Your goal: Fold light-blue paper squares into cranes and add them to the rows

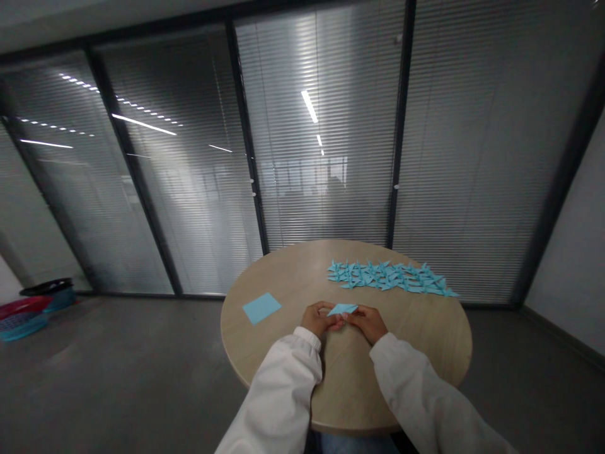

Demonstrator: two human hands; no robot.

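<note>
Both my hands are over the near part of a round wooden table (288, 271). My left hand (320, 320) and my right hand (369, 323) pinch a folded light-blue paper triangle (342, 309) between them, its point towards the left. To the left of my hands, a flat square of light-blue paper (261, 308) lies on the tabletop, out of reach of my fingers. Beyond my hands lies a dense group of several light-blue origami cranes (390, 278), set close together in rows. Neither hand touches them.
Red and blue plastic baskets (23, 318) stand on the grey floor at the left, with a dark-rimmed one (50, 293) behind them. A glass partition with closed blinds (331, 126) runs behind the table. A white wall (571, 239) stands at the right.
</note>
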